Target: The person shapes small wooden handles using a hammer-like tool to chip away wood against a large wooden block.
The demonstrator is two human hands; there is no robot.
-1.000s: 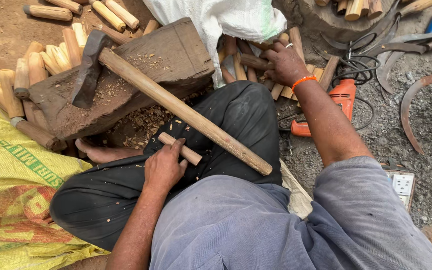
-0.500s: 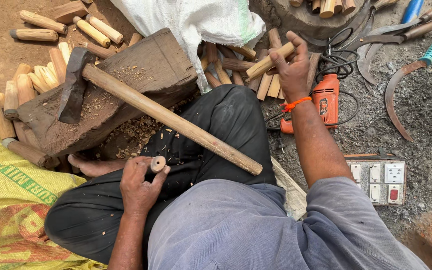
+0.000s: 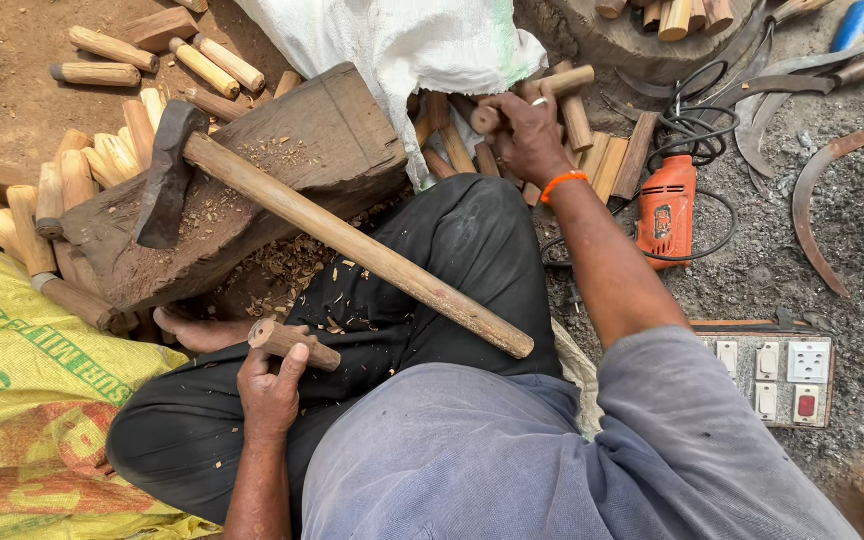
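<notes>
My left hand [image 3: 269, 385] grips a short round wooden peg [image 3: 294, 343] over my lap, its cut end pointing left. My right hand [image 3: 529, 133], with an orange band at the wrist, is stretched forward and closed on a wooden peg [image 3: 537, 92] lifted from the pile of pegs [image 3: 592, 150] beside the white sack [image 3: 402, 45]. An adze with a long wooden handle [image 3: 352, 245] and dark iron head [image 3: 164, 180] rests across the wooden chopping block [image 3: 282, 150] and my knee.
Many cut pegs [image 3: 102, 150] lie left of the block. A yellow woven sack [image 3: 22, 400] is at the left. An orange power drill [image 3: 667, 210], sickles [image 3: 822, 180] and a switch board [image 3: 767, 375] lie on the right.
My right hand has lifted a peg from the pile and holds it higher. My left hand has turned its peg from end-on to sideways.
</notes>
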